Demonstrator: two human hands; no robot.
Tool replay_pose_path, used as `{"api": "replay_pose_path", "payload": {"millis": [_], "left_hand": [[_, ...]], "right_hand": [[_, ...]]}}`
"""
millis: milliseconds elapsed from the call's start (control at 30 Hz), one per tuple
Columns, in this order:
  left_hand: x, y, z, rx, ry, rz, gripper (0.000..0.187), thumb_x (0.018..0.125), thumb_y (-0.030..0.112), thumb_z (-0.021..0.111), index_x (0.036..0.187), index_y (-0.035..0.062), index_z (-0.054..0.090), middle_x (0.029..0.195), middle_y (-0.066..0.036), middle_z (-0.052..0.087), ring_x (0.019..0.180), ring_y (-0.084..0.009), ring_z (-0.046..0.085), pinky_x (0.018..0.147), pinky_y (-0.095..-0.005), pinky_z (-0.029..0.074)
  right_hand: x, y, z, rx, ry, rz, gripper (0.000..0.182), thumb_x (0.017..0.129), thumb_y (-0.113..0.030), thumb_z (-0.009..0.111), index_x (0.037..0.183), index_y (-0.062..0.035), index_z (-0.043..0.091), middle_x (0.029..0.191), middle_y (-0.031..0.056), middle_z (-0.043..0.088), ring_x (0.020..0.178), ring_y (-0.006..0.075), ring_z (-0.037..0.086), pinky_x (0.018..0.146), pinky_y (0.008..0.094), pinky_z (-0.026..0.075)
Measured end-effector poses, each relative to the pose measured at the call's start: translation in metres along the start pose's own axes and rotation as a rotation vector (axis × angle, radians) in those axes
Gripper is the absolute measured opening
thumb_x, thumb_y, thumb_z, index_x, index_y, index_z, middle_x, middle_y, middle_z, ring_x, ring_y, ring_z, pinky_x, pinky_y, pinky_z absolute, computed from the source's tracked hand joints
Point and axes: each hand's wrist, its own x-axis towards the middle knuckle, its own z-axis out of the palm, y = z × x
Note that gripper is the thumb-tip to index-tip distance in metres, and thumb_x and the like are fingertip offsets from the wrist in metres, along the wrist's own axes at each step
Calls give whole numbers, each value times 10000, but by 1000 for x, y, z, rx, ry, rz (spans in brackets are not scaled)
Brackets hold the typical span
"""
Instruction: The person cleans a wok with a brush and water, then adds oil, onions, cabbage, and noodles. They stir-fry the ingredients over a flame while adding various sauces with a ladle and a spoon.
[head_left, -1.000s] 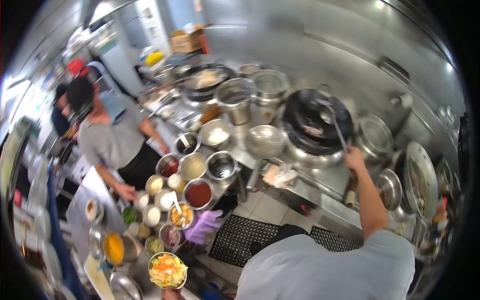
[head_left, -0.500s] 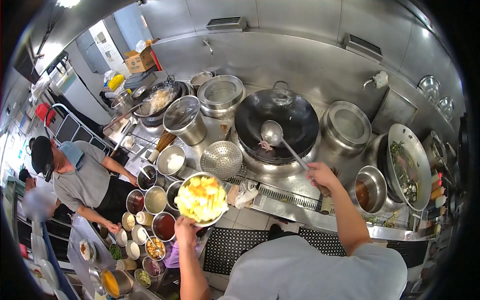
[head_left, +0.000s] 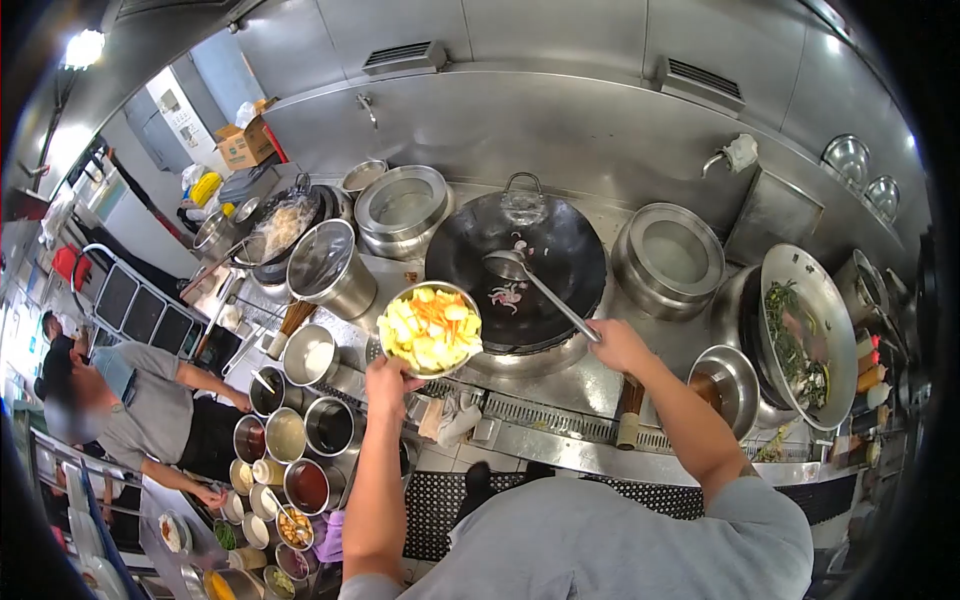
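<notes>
My left hand (head_left: 388, 384) grips the near rim of a metal bowl (head_left: 474, 359), heaped with yellow and orange cut pieces (head_left: 428, 328). The bowl hangs just left of a large black wok (head_left: 455, 245), partly over its near-left edge. My right hand (head_left: 617, 346) is wrapped round the handle of a ladle (head_left: 508, 264). Its scoop is down in the wok, and a few purple-and-white slivers (head_left: 506, 296) lie on the wok's surface around it. A perforated strainer is mostly hidden behind the bowl.
Lidded-looking round pots (head_left: 404, 202) (head_left: 672, 250) flank the wok. A wide pan with leaves (head_left: 797, 335) and a pot of brown liquid (head_left: 725, 388) stand right. Several ingredient containers (head_left: 314, 486) crowd the left counter, where a co-worker (head_left: 150, 400) stands. A cloth (head_left: 458, 418) lies at the stove edge.
The bowl has moved toward the wok, now overlapping its edge. The ladle has turned over and shifted, and the purple slivers are spread across the wok. The head view has shifted slightly.
</notes>
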Motion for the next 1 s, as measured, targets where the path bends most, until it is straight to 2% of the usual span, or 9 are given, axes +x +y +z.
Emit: {"api": "replay_pose_path", "payload": {"millis": [100,267,433,500,600,667,733,800,1000], "left_hand": [[62,-3,19,74,-37,21,155,768,55,523,828,-85,552,808,-152,600,653,-232,631,553,-342,604],[141,3,79,369,-59,127,314,786,90,516,952,-165,597,890,-197,646,664,-275,674,497,-341,595],[192,13,148,920,-87,88,298,819,134,504,954,-68,677,982,-241,691,886,-298,709,743,-379,571],[214,2,175,1300,-103,312,288,854,160,518,979,-26,698,1037,-233,683,961,-299,691,837,-390,553],[197,12,214,1520,-129,480,281,886,173,518,1013,7,706,1071,-220,677,1035,-301,664,863,-388,546],[208,6,238,1602,-190,494,275,915,161,498,1030,25,708,1090,-193,678,1021,-296,671,853,-381,554],[213,-4,259,1722,-163,679,279,934,165,484,1040,40,709,1112,-166,660,987,-285,679,826,-372,562],[205,-10,278,1743,-125,661,285,949,189,478,1042,54,712,1116,-147,637,949,-273,683,799,-359,568],[196,-2,292,1962,-241,1120,232,896,177,540,944,55,731,1019,-149,641,875,-266,700,677,-334,587]], "right_hand": [[-36,-15,-9,9,24,98,454,795,-129,595,1241,-43,583,981,258,649,905,441,620,836,479,499],[-52,-22,0,102,224,326,477,788,-152,644,1243,-22,588,895,277,646,859,423,635,798,444,504],[-49,-11,30,130,228,296,463,807,-162,600,1242,-7,576,930,298,642,883,456,625,826,494,500],[-45,-18,35,149,224,295,455,808,-158,592,1238,-10,574,921,305,641,882,456,626,826,499,500],[-42,-25,41,196,254,293,427,815,-156,578,1218,-15,572,900,303,642,865,461,625,816,511,498],[-39,-31,36,262,169,341,466,819,-180,622,1247,-3,571,894,282,649,857,436,638,785,461,503],[-38,-24,45,249,203,343,471,828,-182,610,1264,-10,558,863,285,648,832,444,636,776,481,503],[-42,-30,39,194,199,382,479,833,-172,600,1283,-18,542,840,292,644,818,456,632,779,500,502],[-56,-30,16,101,184,401,475,835,-142,573,1299,-53,522,811,270,654,773,440,646,749,521,514]]}}
